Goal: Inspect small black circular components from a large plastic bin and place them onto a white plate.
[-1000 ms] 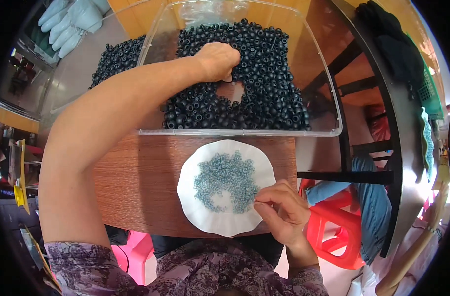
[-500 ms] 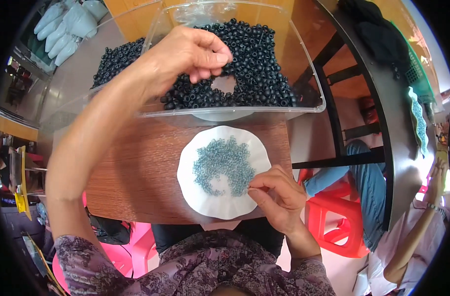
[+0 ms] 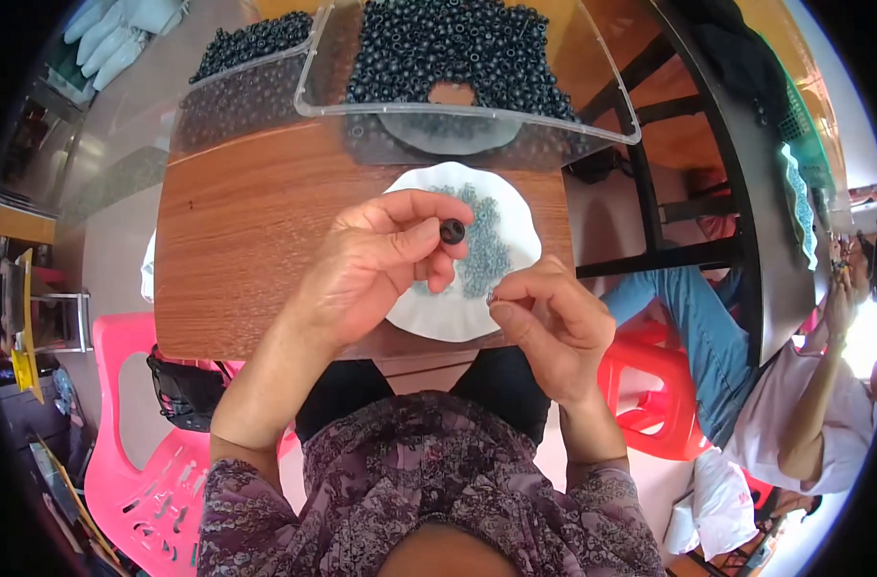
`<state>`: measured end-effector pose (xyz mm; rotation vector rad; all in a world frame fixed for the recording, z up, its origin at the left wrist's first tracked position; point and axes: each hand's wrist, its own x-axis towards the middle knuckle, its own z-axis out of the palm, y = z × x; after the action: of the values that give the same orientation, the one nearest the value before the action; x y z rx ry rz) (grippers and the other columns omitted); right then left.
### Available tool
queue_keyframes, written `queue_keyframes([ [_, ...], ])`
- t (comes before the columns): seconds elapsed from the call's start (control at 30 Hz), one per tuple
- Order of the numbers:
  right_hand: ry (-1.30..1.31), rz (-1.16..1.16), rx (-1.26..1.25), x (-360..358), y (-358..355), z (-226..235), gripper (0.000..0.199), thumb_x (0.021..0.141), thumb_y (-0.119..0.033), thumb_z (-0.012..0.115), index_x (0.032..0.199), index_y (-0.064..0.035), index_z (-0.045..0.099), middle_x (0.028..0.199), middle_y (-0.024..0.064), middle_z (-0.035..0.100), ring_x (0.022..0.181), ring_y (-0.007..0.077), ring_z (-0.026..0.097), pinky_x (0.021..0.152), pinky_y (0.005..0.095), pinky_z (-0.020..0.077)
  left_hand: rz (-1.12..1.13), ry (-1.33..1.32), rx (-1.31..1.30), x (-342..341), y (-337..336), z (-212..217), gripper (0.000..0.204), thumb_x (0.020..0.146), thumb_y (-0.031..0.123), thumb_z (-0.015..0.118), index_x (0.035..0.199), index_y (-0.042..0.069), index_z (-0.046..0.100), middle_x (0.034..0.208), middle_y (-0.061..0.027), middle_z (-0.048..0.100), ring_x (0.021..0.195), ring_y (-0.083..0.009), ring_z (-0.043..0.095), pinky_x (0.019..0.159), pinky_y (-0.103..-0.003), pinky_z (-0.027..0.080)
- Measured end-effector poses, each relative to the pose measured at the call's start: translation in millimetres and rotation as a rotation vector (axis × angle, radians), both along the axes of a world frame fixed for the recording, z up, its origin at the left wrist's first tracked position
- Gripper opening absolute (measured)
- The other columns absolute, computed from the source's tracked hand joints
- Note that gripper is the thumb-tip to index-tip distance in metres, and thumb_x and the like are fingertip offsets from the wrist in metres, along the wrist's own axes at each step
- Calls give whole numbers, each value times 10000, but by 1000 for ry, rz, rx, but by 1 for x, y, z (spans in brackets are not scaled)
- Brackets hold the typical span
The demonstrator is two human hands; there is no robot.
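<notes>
A round black bead with a hole is pinched between the thumb and fingers of my left hand, above the plate. Lower right, at the plate's edge, my right hand has thumb and forefinger closed on a tiny ring, like the ones on the plate. The white scalloped plate lies under both hands and carries many small blue-grey rings. My left fingers hide part of them. Beyond it, a clear plastic bin holds a heap of black beads.
A second clear tub with black beads stands at the far left of the brown wooden table. A pink chair is at left. On the right are a red stool, a dark table and another person's arm.
My left hand has come back from the bin of black beads to above the plate, a black bead in its fingers. My right hand stays by the plate's edge. The view has shifted.
</notes>
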<state>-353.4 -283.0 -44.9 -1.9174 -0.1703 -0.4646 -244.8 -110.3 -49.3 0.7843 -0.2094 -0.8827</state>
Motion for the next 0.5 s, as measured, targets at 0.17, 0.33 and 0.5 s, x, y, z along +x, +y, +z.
queue_keyframes([
  [0.17, 82, -30, 108, -6, 9, 3, 166, 696, 124, 624, 841, 49, 596, 792, 89, 609, 712, 143, 529, 633, 243, 397, 1, 57, -98, -15, -4, -19, 247, 897, 165, 539, 1047, -32, 543, 877, -92, 580, 715, -145, 535, 670, -275, 443],
  [0.33, -8, -12, 100, 0, 9, -3, 195, 694, 131, 631, 867, 48, 594, 831, 86, 609, 736, 138, 524, 652, 239, 397, 20, 0, -92, -26, -4, -24, 229, 913, 183, 521, 1012, -23, 540, 868, -83, 578, 714, -144, 538, 645, -266, 446],
  [0.5, -41, -34, 78, 3, 15, -3, 188, 691, 114, 654, 859, 44, 607, 833, 88, 610, 740, 133, 518, 653, 230, 396, 79, -83, -58, -34, -5, -30, 245, 890, 203, 558, 998, -17, 540, 860, -74, 567, 706, -138, 531, 635, -254, 434],
])
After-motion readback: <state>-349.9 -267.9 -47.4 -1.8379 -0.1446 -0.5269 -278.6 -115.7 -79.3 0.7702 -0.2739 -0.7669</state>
